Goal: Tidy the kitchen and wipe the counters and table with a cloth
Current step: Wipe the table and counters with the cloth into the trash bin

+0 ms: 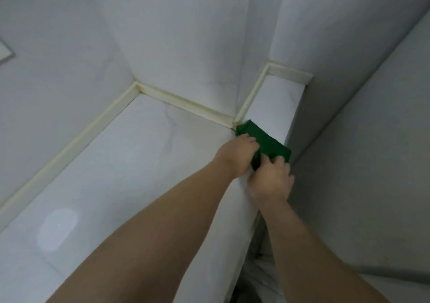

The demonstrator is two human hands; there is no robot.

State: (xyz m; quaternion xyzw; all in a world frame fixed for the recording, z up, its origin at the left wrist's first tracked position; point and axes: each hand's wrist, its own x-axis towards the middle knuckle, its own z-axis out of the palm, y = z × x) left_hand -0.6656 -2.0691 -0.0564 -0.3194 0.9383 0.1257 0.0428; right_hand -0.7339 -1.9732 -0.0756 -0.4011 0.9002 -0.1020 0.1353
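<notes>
A folded green cloth [265, 141] lies on the white counter [130, 163], at the spot where a narrow strip of counter [277, 107] runs back beside a wall corner. My left hand [237, 155] holds the cloth's left edge, with its fingers curled onto it. My right hand [271, 179] grips the cloth's near edge, and its fingers look blurred. Most of the cloth's near part is hidden under both hands.
White tiled walls [174, 35] enclose the counter, with a cream sealing strip [183, 101] along the joints. A grey vertical panel [363, 163] stands close on the right. The counter's front edge [244, 244] drops off beside my right forearm.
</notes>
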